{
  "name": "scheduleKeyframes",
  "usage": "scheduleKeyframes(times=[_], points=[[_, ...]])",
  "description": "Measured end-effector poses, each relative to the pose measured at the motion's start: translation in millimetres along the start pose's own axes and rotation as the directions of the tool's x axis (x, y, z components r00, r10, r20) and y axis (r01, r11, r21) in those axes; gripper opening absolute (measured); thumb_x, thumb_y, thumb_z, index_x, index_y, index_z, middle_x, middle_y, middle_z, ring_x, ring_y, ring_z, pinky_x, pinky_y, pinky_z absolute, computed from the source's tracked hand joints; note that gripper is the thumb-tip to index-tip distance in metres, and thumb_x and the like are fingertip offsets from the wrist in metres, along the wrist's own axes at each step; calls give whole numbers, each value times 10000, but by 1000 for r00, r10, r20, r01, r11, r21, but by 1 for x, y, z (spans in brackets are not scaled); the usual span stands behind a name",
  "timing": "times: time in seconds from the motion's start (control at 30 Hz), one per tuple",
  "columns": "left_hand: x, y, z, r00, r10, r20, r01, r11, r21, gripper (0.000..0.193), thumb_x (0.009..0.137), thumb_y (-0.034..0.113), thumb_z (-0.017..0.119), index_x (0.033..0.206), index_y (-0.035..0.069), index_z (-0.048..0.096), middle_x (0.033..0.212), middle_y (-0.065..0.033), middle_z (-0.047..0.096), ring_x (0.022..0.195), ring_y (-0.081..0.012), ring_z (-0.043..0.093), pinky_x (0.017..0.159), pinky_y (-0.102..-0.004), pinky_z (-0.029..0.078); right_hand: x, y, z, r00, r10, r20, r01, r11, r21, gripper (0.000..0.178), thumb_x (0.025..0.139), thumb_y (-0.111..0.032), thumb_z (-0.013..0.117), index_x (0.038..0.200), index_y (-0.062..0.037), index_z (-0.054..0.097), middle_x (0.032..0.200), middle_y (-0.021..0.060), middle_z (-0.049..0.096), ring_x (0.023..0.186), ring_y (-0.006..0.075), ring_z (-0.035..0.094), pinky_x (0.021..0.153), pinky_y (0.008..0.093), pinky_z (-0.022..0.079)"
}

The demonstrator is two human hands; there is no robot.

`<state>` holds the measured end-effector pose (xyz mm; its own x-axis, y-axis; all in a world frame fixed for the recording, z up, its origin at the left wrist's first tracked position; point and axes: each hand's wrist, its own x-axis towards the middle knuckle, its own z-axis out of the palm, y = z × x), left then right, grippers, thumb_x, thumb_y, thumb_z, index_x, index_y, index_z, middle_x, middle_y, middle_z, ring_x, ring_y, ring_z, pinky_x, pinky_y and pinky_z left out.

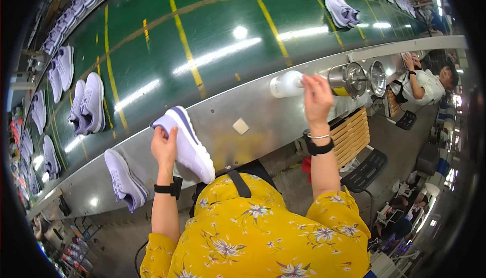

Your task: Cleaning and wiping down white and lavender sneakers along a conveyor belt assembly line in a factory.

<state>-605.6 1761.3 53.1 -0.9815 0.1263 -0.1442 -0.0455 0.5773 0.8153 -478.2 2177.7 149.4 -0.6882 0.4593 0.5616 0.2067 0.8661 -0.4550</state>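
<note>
My left hand (164,149) grips a lavender sneaker (185,139) at its heel end, thumb against the upper, with the white sole turned to the right. Another lavender sneaker (124,179) rests on the metal ledge to the left of that hand. At the right, the fingers of my right hand (318,98) are pinched together at the top of a white bottle (287,84). What they hold there, if anything, is too small to make out. A small pale square pad (241,126) lies on the ledge between my hands.
Beyond the metal ledge (223,126) runs a green conveyor belt (212,30) carrying several pairs of lavender sneakers (91,103). A metal pot (347,79) with its round lid stands beyond the bottle. At right are a wooden-slatted seat (349,139) and a seated person (428,83).
</note>
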Motion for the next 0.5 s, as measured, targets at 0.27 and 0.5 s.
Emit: scheduleKeyframes(times=[0.27,0.5], points=[[-2,33,1,997,-20,-80,46,941,335,376,881,403,701,923,50,579,767,-108,645,700,-317,627,672,-414,477,-11,4,10,988,-132,-77,124,987,-102,283,811,-30,785,1078,-34,692,1071,146,651,893,322,656,778,396,547],[-11,22,-2,988,41,-150,32,890,454,385,862,421,699,973,72,582,773,-156,669,733,-402,665,646,-501,496,-29,15,43,995,-17,-102,20,999,28,339,760,-107,868,1022,-38,664,1017,138,696,913,314,682,822,390,553]])
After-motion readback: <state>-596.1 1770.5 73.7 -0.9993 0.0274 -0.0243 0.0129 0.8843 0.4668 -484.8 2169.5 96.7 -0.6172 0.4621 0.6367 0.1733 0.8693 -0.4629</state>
